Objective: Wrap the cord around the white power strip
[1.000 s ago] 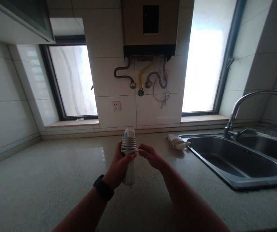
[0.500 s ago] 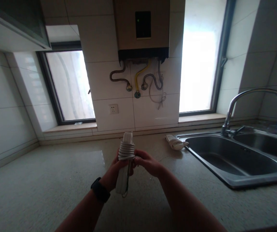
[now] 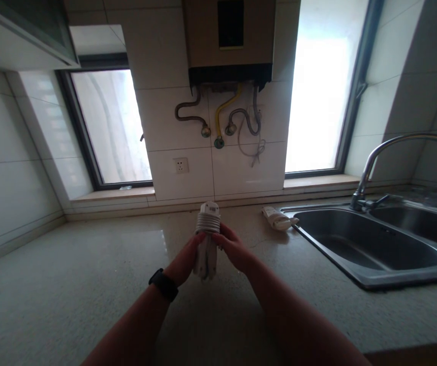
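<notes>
Between both hands, over the middle of the counter, is a white power strip (image 3: 205, 256) with its white cord (image 3: 208, 222) wound round the upper part in several turns. My left hand (image 3: 185, 260), with a dark watch (image 3: 164, 284) on the wrist, grips the strip from the left, thumb just under the coils. My right hand (image 3: 234, 248) holds it from the right, with its thumb at the lower edge of the coils. Fingers behind the strip are hidden.
A white plastic packet (image 3: 277, 218) lies beside the steel sink (image 3: 359, 277), where a curved tap (image 3: 367, 170) stands. Against the tiled wall are a socket (image 3: 181, 165) and a water heater (image 3: 229, 46) with hoses below. The speckled counter (image 3: 69, 284) runs along the wall.
Both hands have shifted slightly up and right with the power strip, which has turned so that a broader face now shows. My view has tilted a little downward.
</notes>
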Demonstrator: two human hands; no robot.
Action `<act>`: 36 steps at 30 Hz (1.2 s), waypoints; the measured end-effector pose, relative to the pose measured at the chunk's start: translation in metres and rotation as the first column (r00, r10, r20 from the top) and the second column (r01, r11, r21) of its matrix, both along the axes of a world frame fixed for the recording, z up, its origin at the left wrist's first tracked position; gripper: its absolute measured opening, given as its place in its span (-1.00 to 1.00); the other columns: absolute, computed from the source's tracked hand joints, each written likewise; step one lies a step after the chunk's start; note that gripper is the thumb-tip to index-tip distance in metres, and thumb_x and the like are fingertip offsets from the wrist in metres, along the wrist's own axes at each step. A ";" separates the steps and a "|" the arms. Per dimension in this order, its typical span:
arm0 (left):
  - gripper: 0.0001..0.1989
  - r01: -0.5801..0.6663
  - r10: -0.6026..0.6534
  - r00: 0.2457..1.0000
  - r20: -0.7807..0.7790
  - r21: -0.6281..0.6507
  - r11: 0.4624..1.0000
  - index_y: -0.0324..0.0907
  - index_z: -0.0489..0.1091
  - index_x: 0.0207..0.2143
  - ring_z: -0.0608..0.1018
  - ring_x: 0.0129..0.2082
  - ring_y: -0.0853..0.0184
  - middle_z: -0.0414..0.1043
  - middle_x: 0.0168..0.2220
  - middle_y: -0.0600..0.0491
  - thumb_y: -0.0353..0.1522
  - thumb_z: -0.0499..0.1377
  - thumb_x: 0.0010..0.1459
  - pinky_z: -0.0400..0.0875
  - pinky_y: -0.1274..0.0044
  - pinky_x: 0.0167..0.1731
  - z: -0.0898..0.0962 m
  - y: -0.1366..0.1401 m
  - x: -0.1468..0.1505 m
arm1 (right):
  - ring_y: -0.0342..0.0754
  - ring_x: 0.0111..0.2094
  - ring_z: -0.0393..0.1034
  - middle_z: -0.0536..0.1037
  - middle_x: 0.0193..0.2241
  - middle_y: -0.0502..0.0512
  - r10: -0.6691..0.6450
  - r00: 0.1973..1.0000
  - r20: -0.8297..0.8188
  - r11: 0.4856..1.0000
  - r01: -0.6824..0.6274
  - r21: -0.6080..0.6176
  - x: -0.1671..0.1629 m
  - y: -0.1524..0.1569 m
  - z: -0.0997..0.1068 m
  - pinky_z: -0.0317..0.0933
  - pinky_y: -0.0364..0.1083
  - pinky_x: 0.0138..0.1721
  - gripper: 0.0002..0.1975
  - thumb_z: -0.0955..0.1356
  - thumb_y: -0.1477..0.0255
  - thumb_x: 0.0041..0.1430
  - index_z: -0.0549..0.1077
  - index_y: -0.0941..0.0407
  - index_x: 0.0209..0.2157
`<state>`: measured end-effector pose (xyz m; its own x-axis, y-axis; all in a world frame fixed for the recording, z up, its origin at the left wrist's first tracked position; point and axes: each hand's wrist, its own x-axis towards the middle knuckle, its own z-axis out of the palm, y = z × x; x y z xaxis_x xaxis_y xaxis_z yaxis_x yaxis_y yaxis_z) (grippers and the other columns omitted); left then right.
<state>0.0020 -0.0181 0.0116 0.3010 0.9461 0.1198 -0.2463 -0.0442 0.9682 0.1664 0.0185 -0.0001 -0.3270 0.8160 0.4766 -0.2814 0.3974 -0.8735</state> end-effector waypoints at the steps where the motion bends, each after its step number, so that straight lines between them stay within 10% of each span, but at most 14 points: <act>1: -0.41 -0.004 0.004 1.000 0.013 -0.015 1.000 -0.24 0.43 0.05 0.59 -0.16 0.20 0.58 -0.16 -0.12 0.02 0.12 0.19 0.43 0.44 -0.15 0.001 0.000 0.001 | 0.03 -0.08 0.41 0.53 -0.07 0.15 -0.029 1.000 0.004 0.999 0.029 0.017 -0.002 0.001 -0.001 0.31 -0.04 -0.10 -0.51 0.41 0.25 0.13 0.40 0.08 0.08; 6: -0.31 -0.038 0.044 0.997 0.068 -0.092 0.995 -0.28 0.43 0.02 0.61 -0.43 0.25 0.59 -0.34 -0.11 0.12 0.07 0.15 0.46 0.47 -0.41 0.002 -0.003 0.006 | -0.10 -0.37 0.38 0.52 -0.16 0.13 -0.034 0.997 0.063 0.998 0.031 0.053 -0.010 -0.001 -0.004 0.28 -0.17 -0.46 -0.45 0.42 0.26 0.13 0.32 0.09 0.14; 19: -0.38 -0.117 0.119 0.991 0.058 -0.034 0.993 -0.28 0.38 -0.18 0.56 -0.59 0.23 0.52 -0.52 -0.05 0.12 0.12 0.10 0.43 0.47 -0.61 0.003 -0.007 0.011 | 0.00 -0.17 0.45 0.57 -0.17 0.13 -0.154 0.971 0.182 0.967 0.110 0.229 -0.004 -0.013 0.015 0.36 -0.05 -0.18 -0.52 0.37 0.26 0.21 0.32 0.09 0.14; 29: -0.58 -0.170 0.178 0.980 -0.085 0.098 0.981 -0.27 0.45 -0.28 0.49 -0.61 0.38 0.48 -0.53 0.03 -0.14 0.38 -0.05 0.36 0.56 -0.56 0.014 -0.011 0.012 | -0.17 -0.55 0.27 0.44 -0.59 0.00 -0.551 0.678 0.486 0.792 0.242 0.560 0.014 -0.008 0.021 0.06 -0.17 -0.46 -0.64 0.29 0.20 0.30 0.47 0.15 -0.46; 36: -0.63 -0.044 0.044 0.999 -0.020 0.010 0.999 -0.22 0.40 -0.22 0.54 -0.53 0.35 0.45 -0.45 0.04 -0.11 0.28 0.09 0.37 0.56 -0.56 0.012 -0.015 0.011 | -0.21 -0.56 0.19 0.34 -0.62 -0.07 -0.270 0.847 0.458 0.937 0.123 0.327 0.026 0.000 0.018 0.05 -0.20 -0.50 -0.54 0.25 0.13 0.31 0.43 0.17 -0.51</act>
